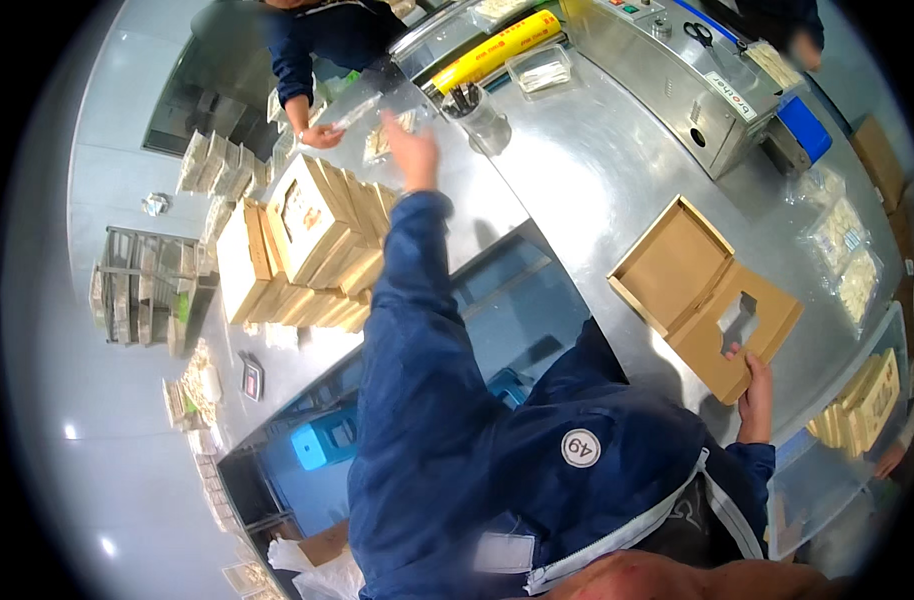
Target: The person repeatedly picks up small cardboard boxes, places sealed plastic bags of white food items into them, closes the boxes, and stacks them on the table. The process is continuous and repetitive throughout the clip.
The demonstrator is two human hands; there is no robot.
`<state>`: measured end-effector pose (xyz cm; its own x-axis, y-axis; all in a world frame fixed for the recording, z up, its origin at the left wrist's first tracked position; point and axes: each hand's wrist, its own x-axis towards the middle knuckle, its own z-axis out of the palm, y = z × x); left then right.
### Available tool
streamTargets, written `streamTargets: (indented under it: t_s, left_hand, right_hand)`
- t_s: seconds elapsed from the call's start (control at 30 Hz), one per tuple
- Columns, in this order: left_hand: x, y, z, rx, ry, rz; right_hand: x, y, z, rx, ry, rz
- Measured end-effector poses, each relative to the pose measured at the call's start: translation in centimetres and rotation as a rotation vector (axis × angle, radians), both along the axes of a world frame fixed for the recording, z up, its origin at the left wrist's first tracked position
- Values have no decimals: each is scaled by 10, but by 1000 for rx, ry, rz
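Observation:
My left hand [413, 155] is stretched out over the far steel table, blurred, fingers apart. Beside and partly behind it lies a clear packet [378, 142] of pale pieces; whether they touch is unclear. My right hand [757, 391] grips the edge of an unfolded cardboard box [674, 255] at its lid, which has a cut-out window with clear film. A fingertip shows through that window. The box's tray part rests on the near steel table [569, 247]. Across the table, a co-worker's hand [322, 136] holds a clear, slim packet [358, 112].
Stacked window boxes [314, 225] stand left of my left arm. A cup of black pens [476, 112], a clear tub [539, 71], a yellow film roll [494, 52] and a Brother-marked steel machine [682, 82] line the back. Packets [839, 240] and a plastic bin [824, 487] are at right.

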<state>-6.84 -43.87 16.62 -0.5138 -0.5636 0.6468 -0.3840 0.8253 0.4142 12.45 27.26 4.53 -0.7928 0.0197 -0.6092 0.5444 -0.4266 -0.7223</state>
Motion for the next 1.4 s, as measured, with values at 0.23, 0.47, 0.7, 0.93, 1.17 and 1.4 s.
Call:
streamTargets:
  t_s: [0.23,0.47,0.7,0.93,1.17,1.4]
  left_hand:
    - [-14,-52,-84,236,-438,275]
    - [-80,-218,-161,1061,305,-22]
    - [-134,-244,-172,639,-46,461]
    - [-131,-323,-229,1086,-31,941]
    - [-121,-303,-225,361,-844,192]
    - [-126,-329,-260,247,-674,323]
  right_hand:
    - [-7,5,28,81,17,-50]
    - [-13,-14,31,145,-122,-135]
    - [-42,-64,91,424,-177,-28]
    - [-75,-78,102,366,-286,18]
    - [-73,-78,108,354,-297,58]
    - [-61,-104,106,751,-251,206]
